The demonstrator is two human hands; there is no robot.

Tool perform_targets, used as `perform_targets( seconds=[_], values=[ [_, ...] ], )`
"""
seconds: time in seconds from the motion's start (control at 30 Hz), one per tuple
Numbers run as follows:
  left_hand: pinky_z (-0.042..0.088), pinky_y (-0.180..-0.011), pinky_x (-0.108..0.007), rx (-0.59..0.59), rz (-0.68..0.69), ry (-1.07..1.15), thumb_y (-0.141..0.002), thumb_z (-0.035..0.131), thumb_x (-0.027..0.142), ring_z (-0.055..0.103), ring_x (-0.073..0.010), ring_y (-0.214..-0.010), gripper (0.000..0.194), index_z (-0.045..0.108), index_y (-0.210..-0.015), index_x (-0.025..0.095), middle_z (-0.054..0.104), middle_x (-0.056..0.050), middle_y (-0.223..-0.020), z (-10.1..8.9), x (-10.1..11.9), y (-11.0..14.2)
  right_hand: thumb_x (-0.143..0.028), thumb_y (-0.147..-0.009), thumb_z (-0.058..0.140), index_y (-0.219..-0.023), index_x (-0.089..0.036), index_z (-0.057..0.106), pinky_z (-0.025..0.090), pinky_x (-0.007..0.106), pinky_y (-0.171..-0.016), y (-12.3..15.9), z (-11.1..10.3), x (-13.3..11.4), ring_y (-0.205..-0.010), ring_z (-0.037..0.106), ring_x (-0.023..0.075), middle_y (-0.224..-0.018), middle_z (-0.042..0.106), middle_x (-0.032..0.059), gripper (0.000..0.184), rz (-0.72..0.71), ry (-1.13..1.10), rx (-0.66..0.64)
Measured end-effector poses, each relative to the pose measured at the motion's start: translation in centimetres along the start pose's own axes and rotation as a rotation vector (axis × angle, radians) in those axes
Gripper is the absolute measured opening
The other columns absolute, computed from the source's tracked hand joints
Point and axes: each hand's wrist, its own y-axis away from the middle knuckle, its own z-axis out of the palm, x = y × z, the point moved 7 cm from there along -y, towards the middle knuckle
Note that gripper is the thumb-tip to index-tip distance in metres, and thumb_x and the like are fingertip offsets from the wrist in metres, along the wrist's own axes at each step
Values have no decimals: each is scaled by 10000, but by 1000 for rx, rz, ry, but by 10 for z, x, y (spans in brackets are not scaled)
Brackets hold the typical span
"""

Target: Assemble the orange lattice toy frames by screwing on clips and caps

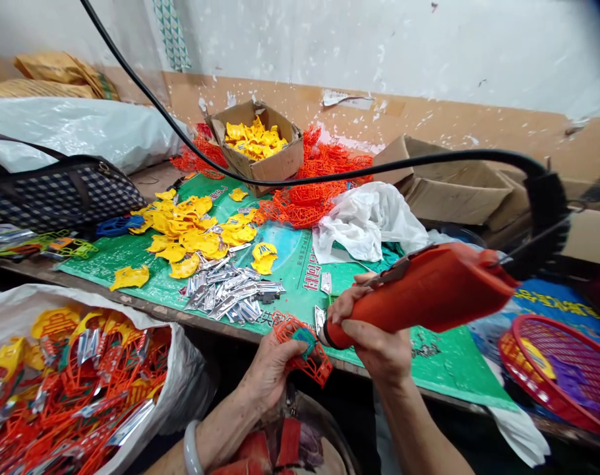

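My left hand [273, 369] pinches an orange lattice plastic part [320, 366] with a teal piece [304, 342] on it, just over the table's front edge. Wrapped round a red electric screwdriver [423, 290] is my right hand [379, 336]. The tool lies slanted, its dark nose close to the orange part; whether the tip touches it I cannot tell. Beyond my left hand lies a heap of silvery metal pieces [231, 290], and behind that a pile of yellow plastic parts [191, 224].
A white sack [181, 356] of orange, yellow and metal pieces stands at left. A cardboard box [280, 161] of yellow parts and orange lattice parts [304, 198] sit at the back. The black cable [330, 177] arches across. A red basket [515, 376] stands at right.
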Motion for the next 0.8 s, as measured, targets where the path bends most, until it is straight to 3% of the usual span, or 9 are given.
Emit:
perform_targets(
  seconds=[0.17, 0.33, 0.43, 0.57, 0.8],
  values=[
    [546, -782, -320, -84, -34, -26, -687, 784, 184, 683, -190, -775, 292, 716, -968, 142, 740, -59, -877, 2, 3, -2, -133, -621, 719, -1017, -247, 572, 497, 336, -637, -9, -8, -22, -599, 590, 145, -696, 625, -58, 437, -92, 3, 73],
    [525, -928, -353, -195, -88, -32, -746, 783, 189, 690, -213, -948, 317, 706, -1052, 159, 739, -84, -1067, 4, 6, 1, -136, -591, 715, -867, -182, 619, 476, 323, -574, -38, -45, -40, -544, 577, 144, -644, 619, -37, 296, -256, 144, 283],
    [531, -924, -356, -221, -126, -13, -725, 803, 190, 695, -220, -940, 324, 706, -1031, 147, 739, -97, -1060, 6, 3, 4, -173, -587, 716, -759, -158, 627, 469, 318, -556, -55, -64, -34, -526, 561, 139, -621, 612, -27, 195, -300, 245, 365],
    [565, -798, -304, -206, -134, -34, -707, 817, 194, 697, -179, -792, 271, 715, -952, 136, 744, -82, -943, 7, -2, 4, -209, -572, 727, -614, -145, 617, 480, 329, -552, -65, -72, -12, -521, 551, 144, -606, 610, -5, 134, -270, 291, 372],
    [547, -821, -304, -203, -103, -67, -728, 794, 219, 692, -200, -856, 287, 709, -989, 137, 732, -94, -992, 5, 0, 2, -220, -557, 747, -676, -149, 648, 483, 322, -555, -64, -72, 7, -536, 556, 143, -640, 623, -9, 171, -213, 308, 367]
  ],
)
